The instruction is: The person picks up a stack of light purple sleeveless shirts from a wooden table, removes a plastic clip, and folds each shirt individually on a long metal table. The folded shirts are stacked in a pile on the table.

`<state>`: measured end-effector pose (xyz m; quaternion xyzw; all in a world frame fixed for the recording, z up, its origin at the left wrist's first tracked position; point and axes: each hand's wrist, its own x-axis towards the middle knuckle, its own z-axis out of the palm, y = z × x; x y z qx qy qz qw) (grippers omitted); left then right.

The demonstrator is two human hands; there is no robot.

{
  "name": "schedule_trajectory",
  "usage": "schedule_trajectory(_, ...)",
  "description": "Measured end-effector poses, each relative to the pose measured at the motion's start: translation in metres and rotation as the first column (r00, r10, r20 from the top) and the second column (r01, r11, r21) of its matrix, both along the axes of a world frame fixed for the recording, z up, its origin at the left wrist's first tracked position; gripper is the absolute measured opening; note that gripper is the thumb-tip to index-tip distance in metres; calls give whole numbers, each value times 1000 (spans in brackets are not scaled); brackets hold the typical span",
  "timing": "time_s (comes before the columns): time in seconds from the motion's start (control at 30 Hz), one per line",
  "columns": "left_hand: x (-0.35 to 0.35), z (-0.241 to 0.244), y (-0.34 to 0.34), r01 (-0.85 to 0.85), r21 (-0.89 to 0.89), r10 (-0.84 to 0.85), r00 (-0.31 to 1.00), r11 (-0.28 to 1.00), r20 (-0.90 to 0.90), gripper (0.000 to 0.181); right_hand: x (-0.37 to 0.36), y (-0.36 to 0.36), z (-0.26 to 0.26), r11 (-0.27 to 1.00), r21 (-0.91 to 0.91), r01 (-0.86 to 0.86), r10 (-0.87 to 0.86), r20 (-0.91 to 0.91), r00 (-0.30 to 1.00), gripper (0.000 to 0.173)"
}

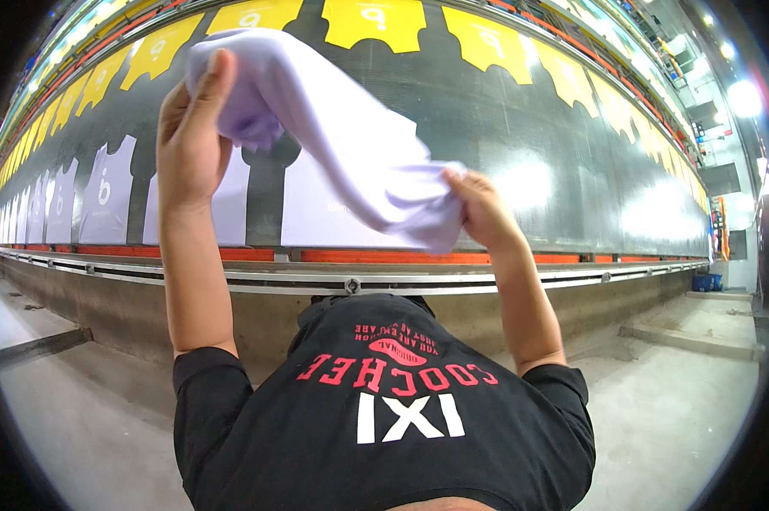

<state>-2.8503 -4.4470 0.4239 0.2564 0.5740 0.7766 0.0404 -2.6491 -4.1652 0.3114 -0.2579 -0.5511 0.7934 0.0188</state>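
Note:
My left hand (196, 128) grips one end of a pale lilac fabric piece (333, 128), thumb on top. At the other end, my right hand (483, 207) pinches a bunched corner of it. The cloth is stretched in the air between both hands, folded and blurred by motion. Beneath it, a flat lilac garment panel (304, 198) with small print lies on the dark printing table (473, 134), partly covered from sight by the cloth. Another lilac panel (231, 204) lies behind my left forearm.
Along the far side runs a row of yellow garment panels (375, 24) with white prints. More lilac panels (108, 191) line the near edge at left. A metal rail (352, 283) borders the table in front of my body. Blue containers (706, 282) stand on the floor at far right.

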Motion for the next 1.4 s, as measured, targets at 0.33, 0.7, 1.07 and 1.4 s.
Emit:
schedule_trajectory(0.33,-21,-4,-12,-111,-26,112,992,994,54,39,-37,6,42,973,-81,218,-226,-99,969,38)
schedule_trajectory(0.7,-23,-3,1,-209,-95,215,974,973,64,43,-33,18,61,963,-184,197,-250,-330,911,55)
schedule_trajectory(1.07,-23,-20,-17,-217,-304,268,954,927,137,39,9,20,79,882,120,456,-424,-223,878,46)
schedule_trajectory(1.4,-56,-63,-20,12,-187,65,914,982,401,38,-29,47,66,833,221,508,-475,-186,860,38)
